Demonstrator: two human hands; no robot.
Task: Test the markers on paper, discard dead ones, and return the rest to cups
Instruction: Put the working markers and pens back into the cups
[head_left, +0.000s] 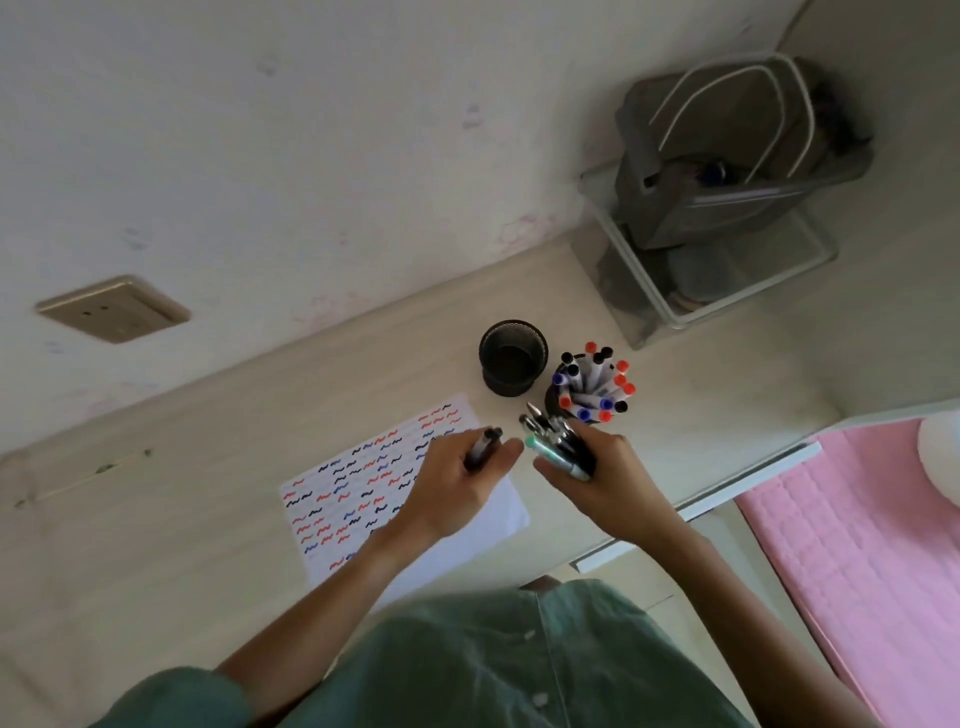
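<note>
Mostly done: paper full of squiggles, one cup refilled, the other cup empty. Your left hand grips one marker, right hand clenches a bundle of pens; those remain.

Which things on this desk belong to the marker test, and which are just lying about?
Job: paper with squiggles; single marker in left hand; bundle of pens in right hand; empty mesh cup; full cup of markers.

Lying about: wire basket holding grey bag; wall socket; pink bedding.

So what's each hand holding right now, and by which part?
Left hand grips one black-capped marker around its barrel. Right hand clutches a bundle of pens around their middles.
</note>
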